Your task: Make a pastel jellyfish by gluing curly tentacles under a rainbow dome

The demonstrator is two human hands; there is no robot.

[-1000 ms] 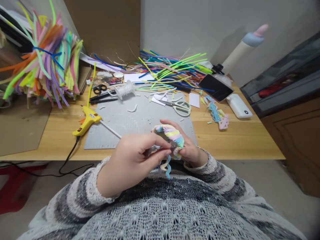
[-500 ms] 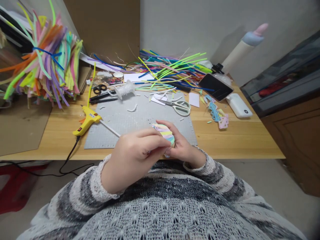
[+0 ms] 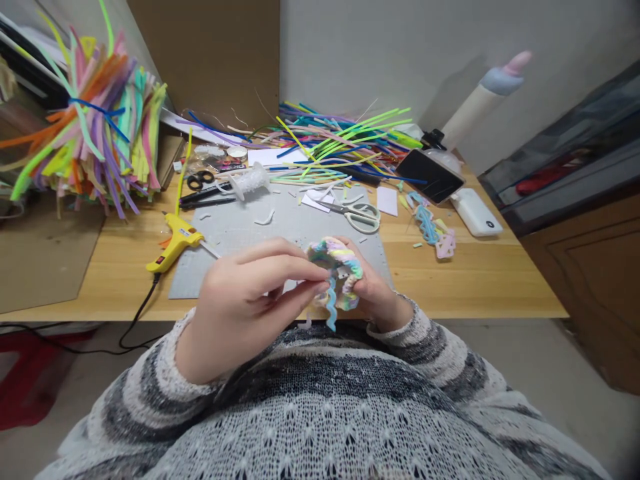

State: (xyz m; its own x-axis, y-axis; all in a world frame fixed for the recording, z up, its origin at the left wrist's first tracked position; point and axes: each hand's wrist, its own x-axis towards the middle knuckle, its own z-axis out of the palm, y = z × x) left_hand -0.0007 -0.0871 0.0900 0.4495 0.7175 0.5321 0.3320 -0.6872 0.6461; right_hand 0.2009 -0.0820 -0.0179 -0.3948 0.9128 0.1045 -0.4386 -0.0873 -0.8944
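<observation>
Held above the table's front edge is a pastel striped, hollow craft piece [image 3: 345, 257] that looks made of fuzzy pipe cleaners. My right hand [image 3: 375, 287] grips it from the right, its fingers mostly hidden behind. My left hand [image 3: 260, 293] pinches a wavy light-blue pipe cleaner [image 3: 331, 310] between thumb and forefinger at the piece's opening; the strip hangs down below. A pale wavy strip [image 3: 307, 317] dangles beside it. Beneath lies a grey cutting mat [image 3: 240, 243].
A yellow glue gun [image 3: 175, 243] lies on the left. Scissors [image 3: 363, 217], a white spool [image 3: 247, 181] and loose pipe cleaners [image 3: 345, 140] lie toward the back. A bundle of pipe cleaners [image 3: 100, 133] stands far left. A phone [image 3: 430, 175] and white power bank [image 3: 477, 212] are right.
The craft piece has turned so its hollow opening shows. My left hand has shifted left and down, and the wavy light-blue strip has come into sight at its fingertips.
</observation>
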